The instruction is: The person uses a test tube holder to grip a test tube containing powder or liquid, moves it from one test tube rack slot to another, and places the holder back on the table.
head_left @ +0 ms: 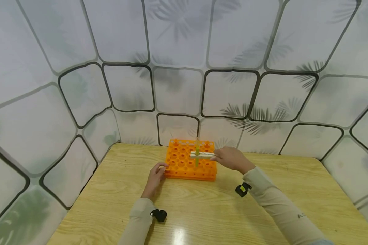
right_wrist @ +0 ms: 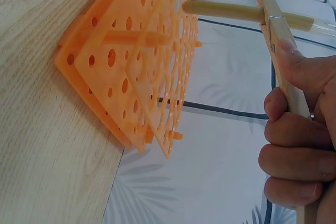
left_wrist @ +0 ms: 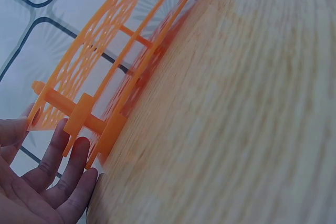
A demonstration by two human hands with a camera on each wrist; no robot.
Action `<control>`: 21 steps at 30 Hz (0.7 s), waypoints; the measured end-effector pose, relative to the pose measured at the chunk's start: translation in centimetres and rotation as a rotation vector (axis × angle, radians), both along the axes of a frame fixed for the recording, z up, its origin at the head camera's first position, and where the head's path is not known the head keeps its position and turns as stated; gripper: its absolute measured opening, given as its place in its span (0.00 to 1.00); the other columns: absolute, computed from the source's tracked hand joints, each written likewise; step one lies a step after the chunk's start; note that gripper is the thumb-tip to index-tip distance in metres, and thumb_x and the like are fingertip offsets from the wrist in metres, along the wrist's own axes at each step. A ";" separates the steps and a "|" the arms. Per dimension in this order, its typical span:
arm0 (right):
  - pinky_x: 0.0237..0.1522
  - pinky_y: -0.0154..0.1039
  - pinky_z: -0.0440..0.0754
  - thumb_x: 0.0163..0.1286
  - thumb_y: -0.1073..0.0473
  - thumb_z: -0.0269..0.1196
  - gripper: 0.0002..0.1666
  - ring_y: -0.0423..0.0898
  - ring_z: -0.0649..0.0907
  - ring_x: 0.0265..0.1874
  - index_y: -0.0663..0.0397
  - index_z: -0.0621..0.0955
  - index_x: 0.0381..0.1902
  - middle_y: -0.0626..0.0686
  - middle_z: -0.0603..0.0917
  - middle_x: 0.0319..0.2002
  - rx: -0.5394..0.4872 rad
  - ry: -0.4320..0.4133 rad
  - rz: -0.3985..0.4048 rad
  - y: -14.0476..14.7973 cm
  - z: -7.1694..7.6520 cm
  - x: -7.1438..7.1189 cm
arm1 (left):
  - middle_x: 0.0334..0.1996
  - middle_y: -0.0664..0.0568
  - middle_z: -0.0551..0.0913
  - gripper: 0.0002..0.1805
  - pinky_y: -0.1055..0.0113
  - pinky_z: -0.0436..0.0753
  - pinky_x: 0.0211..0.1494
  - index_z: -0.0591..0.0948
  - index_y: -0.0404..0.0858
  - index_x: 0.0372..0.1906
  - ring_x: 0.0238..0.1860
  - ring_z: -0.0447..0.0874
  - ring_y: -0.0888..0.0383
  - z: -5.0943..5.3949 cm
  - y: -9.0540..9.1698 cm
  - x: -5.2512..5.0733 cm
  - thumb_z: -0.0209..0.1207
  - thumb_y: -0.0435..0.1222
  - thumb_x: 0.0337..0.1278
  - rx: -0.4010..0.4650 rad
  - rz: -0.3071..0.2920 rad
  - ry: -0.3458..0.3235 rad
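An orange plastic test tube rack [head_left: 184, 175] with tiers of round holes stands on the table. My left hand [head_left: 155, 177] holds its near left corner; in the left wrist view the thumb and a finger [left_wrist: 13, 129] are at the top plate's corner, the other fingertips against the lower tiers. My right hand [head_left: 231, 158] grips a wooden test tube clamp [right_wrist: 281, 51], fingers curled round its handle. The clamp's jaws hold a glass test tube [right_wrist: 226, 11] with yellow-green liquid. In the right wrist view the tube's rounded bottom is above the rack's top plate, apart from it.
The light wooden table [head_left: 202, 211] extends around the rack on all sides. Behind it hangs a pale curtain-like backdrop [head_left: 178, 92] with dark outlines and leaf patterns, close to the rack's far edge. Each wrist wears a small black camera [head_left: 158, 215].
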State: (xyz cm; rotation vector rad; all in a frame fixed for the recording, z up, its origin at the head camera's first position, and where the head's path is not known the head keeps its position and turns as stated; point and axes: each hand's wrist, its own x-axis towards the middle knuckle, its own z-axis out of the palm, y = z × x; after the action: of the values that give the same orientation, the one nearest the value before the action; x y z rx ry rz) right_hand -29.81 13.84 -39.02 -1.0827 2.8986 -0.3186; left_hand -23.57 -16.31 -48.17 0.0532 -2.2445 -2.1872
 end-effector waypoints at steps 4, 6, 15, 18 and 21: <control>0.22 0.32 0.57 0.71 0.46 0.52 0.22 0.39 0.56 0.14 0.47 0.64 0.18 0.44 0.58 0.15 -0.001 -0.014 -0.014 0.1 0.1 -0.1 | 0.23 0.52 0.67 0.17 0.65 0.69 0.34 0.72 0.25 0.52 0.26 0.61 0.57 -1.3 -0.1 -0.7 0.45 0.36 0.71 -0.007 0.010 -0.005; 0.22 0.33 0.56 0.71 0.46 0.52 0.23 0.39 0.56 0.14 0.47 0.64 0.18 0.44 0.58 0.15 0.002 -0.020 -0.023 0.2 0.2 -0.1 | 0.24 0.53 0.68 0.18 0.66 0.69 0.34 0.72 0.26 0.52 0.26 0.62 0.58 -2.1 -0.2 -1.1 0.46 0.38 0.71 -0.011 0.018 0.000; 0.22 0.34 0.59 0.71 0.46 0.52 0.22 0.39 0.59 0.14 0.48 0.67 0.18 0.44 0.61 0.14 0.020 -0.011 -0.025 0.6 0.5 -0.8 | 0.22 0.55 0.69 0.17 0.68 0.71 0.32 0.72 0.26 0.51 0.24 0.63 0.60 -2.7 -0.2 -1.1 0.46 0.37 0.71 -0.018 0.020 0.052; 0.24 0.35 0.62 0.71 0.46 0.52 0.21 0.39 0.62 0.15 0.48 0.71 0.20 0.44 0.64 0.15 0.026 0.003 -0.029 0.8 0.5 -0.9 | 0.25 0.54 0.71 0.17 0.67 0.72 0.33 0.72 0.26 0.51 0.26 0.65 0.60 -2.6 -0.2 -1.1 0.46 0.37 0.71 -0.018 0.025 0.042; 0.24 0.35 0.61 0.71 0.46 0.52 0.21 0.39 0.61 0.15 0.48 0.71 0.20 0.44 0.64 0.15 0.026 0.016 -0.029 1.1 0.5 -1.2 | 0.27 0.54 0.72 0.16 0.67 0.72 0.33 0.73 0.26 0.51 0.27 0.66 0.59 -2.6 -0.3 -1.2 0.47 0.36 0.70 -0.013 0.027 0.031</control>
State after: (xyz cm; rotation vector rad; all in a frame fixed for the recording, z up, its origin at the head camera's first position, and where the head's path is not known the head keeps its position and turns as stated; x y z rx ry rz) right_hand -30.99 14.89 -38.52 -1.0453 2.9265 -0.2743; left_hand -24.82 -16.59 -50.79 0.0491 -2.2276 -2.1450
